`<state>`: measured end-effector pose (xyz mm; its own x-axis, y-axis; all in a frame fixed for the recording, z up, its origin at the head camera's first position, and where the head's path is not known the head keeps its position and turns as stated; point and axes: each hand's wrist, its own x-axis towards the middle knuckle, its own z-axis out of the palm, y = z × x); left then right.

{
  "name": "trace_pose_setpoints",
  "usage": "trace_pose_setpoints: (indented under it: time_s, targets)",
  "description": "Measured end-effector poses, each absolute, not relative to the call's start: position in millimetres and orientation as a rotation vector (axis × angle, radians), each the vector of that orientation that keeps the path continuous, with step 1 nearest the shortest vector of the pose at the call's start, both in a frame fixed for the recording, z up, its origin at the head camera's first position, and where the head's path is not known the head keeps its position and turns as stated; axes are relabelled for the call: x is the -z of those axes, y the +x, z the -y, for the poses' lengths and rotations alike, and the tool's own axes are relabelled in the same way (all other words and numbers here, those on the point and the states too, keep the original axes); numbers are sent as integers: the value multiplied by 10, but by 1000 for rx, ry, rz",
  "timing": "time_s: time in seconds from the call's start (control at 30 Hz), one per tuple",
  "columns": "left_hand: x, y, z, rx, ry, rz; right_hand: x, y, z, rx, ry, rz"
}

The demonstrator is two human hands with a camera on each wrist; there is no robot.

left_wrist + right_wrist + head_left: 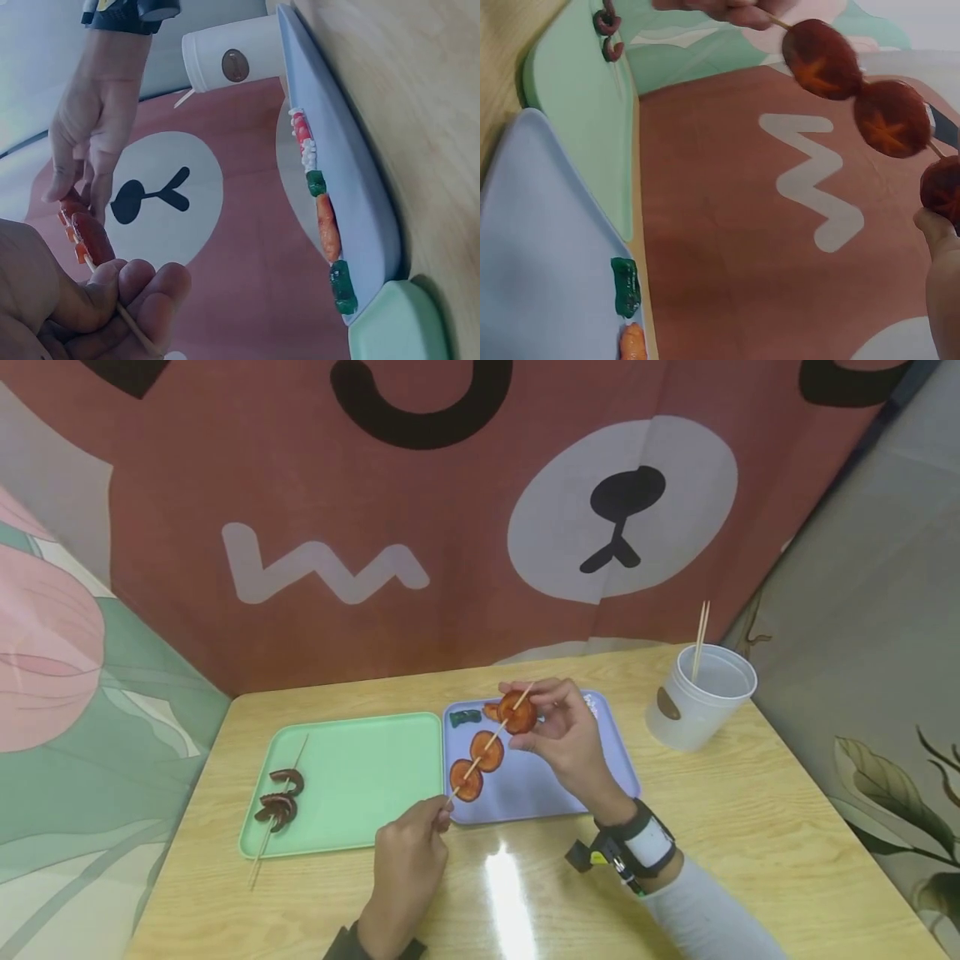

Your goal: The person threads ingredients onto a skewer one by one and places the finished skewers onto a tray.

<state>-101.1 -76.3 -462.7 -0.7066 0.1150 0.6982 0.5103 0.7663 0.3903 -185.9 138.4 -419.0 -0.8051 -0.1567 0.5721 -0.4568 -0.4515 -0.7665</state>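
My left hand (pixel 408 856) pinches the lower end of a thin wooden skewer (pixel 141 328) between thumb and fingers. Three round reddish-brown mushroom caps (pixel 891 118), each with a star-shaped cut, are threaded along it. At the upper end, my right hand (pixel 568 743) holds the topmost cap (pixel 517 712) between thumb and fingers, and the skewer tip sticks out past it. The skewer slants up to the right above the purple tray (pixel 525 793). On that tray lie a green piece (pixel 465 717) and an orange piece (pixel 633 342), partly hidden in the head view.
Left of the purple tray is a green tray (pixel 367 777). Across its left side lies another skewer (pixel 262 852) with dark brown, curled, tentacle-like pieces (pixel 279 810). At the right back stands a white tub (pixel 682 714) with thin sticks (pixel 701 639). A printed cloth (pixel 375 635) hangs behind the table.
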Motion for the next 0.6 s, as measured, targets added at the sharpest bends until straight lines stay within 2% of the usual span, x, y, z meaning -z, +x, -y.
trace_pose_setpoints:
  time_s: [0.33,0.43,0.6]
  targets:
    - [4623,-1001,863,744,-347,2403,4271,-1883,-1319,-2374,814,1677]
    - [4653,-1019,1023,710,-224,2544,4275,-1955,-1456,-2286,702,1897]
    - [4698,-1073,1464,550,3,2751,4192,-2065,-1901,-1941,350,2331]
